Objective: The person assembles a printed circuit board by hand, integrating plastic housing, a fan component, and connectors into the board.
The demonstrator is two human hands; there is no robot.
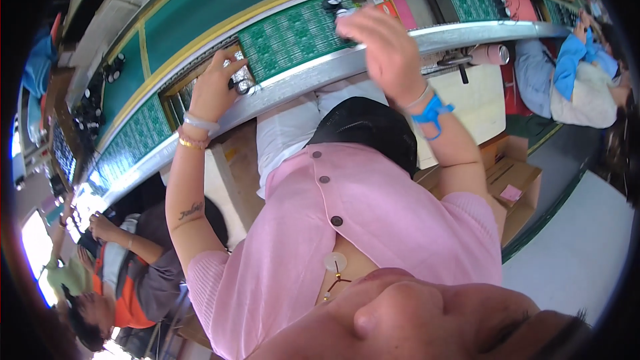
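Note:
A green circuit board panel (290, 33) with rows of pale marks lies on the line in front of me. At its left end is my left hand (215, 87), its fingers curled around a small black-and-silver part (241, 85) above the metal rail. My right hand (387, 47) hovers over the panel's right end with its fingers bent and drawn together. The fingertips hide whatever they may hold. Just beyond them sit small round black parts with white tops (333, 4).
A metal rail (307, 60) edges the line, with a yellow-bordered green belt (200, 17) behind. More green panels (470, 0) lie along it. A pink cylinder (490, 55) is at right, above a cardboard box (517, 180). Co-workers sit at left (133, 273) and right (587, 87).

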